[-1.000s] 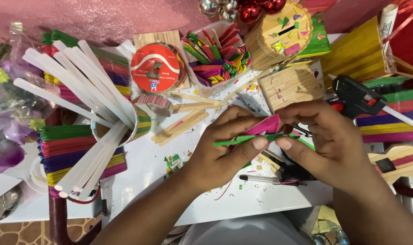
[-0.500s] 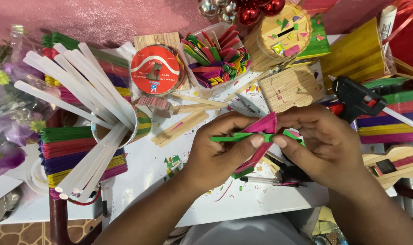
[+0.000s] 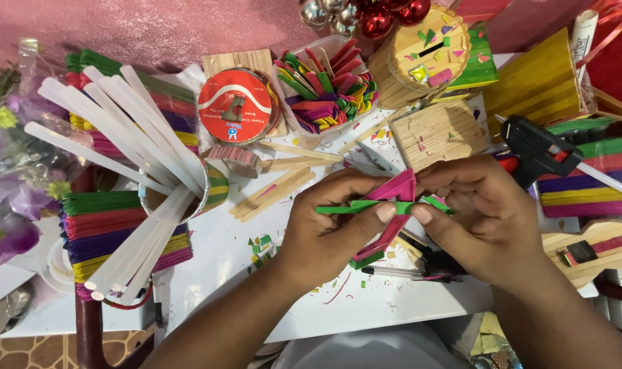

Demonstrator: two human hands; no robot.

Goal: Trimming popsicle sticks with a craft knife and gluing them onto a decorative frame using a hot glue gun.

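A white table [image 3: 215, 260] fills most of the frame, crowded with craft supplies. At the left, a cup [image 3: 212, 188] holds a fan of long translucent glue sticks [image 3: 113, 130], and stacks of coloured craft sticks [image 3: 113, 232] lie just below it. More stacked coloured sticks [image 3: 584, 184] sit at the right edge, with a black glue gun [image 3: 540, 147] resting on them. In the upper middle stand a clear tub of mixed coloured stick pieces [image 3: 328, 92] and a red tape reel [image 3: 236, 106]; a small plain wooden stick box [image 3: 437, 133] lies right of centre.

At the centre, the left hand [image 3: 325, 232] and right hand [image 3: 485, 222] meet over the table. Both close on a small piece built of sticks: the thumbs and forefingers pinch a green stick [image 3: 348, 207] lying level, which crosses a pink stick assembly [image 3: 393, 205] tilted from upper right to lower left. The other fingers curl behind it. A black pen [image 3: 393, 272] lies on the table beneath the hands.
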